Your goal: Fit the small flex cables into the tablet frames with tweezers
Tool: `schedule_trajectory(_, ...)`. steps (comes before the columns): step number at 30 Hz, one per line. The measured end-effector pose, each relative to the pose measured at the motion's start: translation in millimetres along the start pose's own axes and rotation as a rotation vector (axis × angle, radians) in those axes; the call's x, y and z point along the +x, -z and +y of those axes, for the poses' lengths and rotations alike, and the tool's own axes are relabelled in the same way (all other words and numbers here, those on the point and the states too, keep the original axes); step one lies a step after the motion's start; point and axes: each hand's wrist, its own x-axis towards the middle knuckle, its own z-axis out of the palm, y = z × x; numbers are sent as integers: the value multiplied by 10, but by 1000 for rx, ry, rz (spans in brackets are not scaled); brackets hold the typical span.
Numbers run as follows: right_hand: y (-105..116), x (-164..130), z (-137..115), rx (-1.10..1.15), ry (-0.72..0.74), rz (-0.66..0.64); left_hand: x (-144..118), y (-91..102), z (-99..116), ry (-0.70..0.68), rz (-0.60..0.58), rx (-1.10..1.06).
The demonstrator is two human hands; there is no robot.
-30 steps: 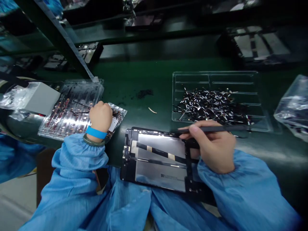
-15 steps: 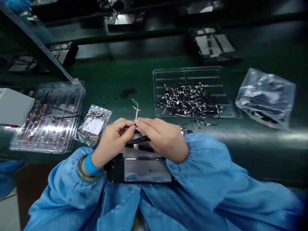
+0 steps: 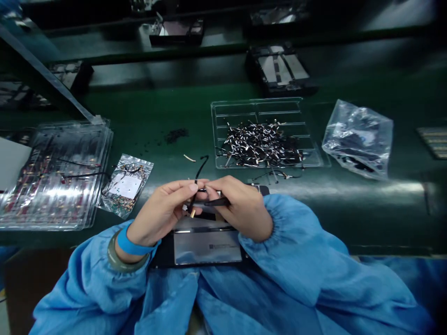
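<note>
Both hands meet over the near edge of the green surface (image 3: 167, 116), above an opened tablet (image 3: 206, 244) that lies flat in front of the person. The left hand (image 3: 164, 211) pinches a thin black cable (image 3: 197, 174) between thumb and forefinger; the cable curls up and away from the fingertips, and a small tan tip shows below them. The right hand (image 3: 240, 207) is curled around a slim black tool (image 3: 216, 202), its fingertips touching those of the left hand. Where the cable ends inside the pinch is hidden, and whether the tool touches it cannot be told. The hands cover the tablet's far part; its near edge is cut off by blue sleeves (image 3: 279, 260).

Left of the hands lie a small clear bag of parts (image 3: 124, 186) and a stack of clear blister trays (image 3: 56, 172), partly cut off at the edge. Beyond the hands, a clear tray (image 3: 261, 109) holds a heap of small dark and silver pieces, too fine to identify. A crumpled plastic bag (image 3: 358, 137) sits to the right. Devices at the back are dim and blurred.
</note>
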Motion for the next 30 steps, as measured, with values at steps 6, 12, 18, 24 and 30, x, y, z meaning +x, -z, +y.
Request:
schedule_trajectory(6, -43, 212, -14, 502, -512, 7, -9, -49, -137, -134, 15, 240)
schedule_trajectory(12, -81, 236, -80, 413, -461, 50, -39, 10, -174, -767, 345, 716)
schedule_trajectory(18, -170, 107, -148, -98, 19, 4, -32, -16, -161, -1014, 427, 919)
schedule_trajectory(24, -166, 53, -182, -251, 195, -87, -68, 12, -171, -959, 412, 835)
schedule_trajectory(30, -70, 122, -174, 187, -198, -195, -87, 98, -95, -750, 351, 691)
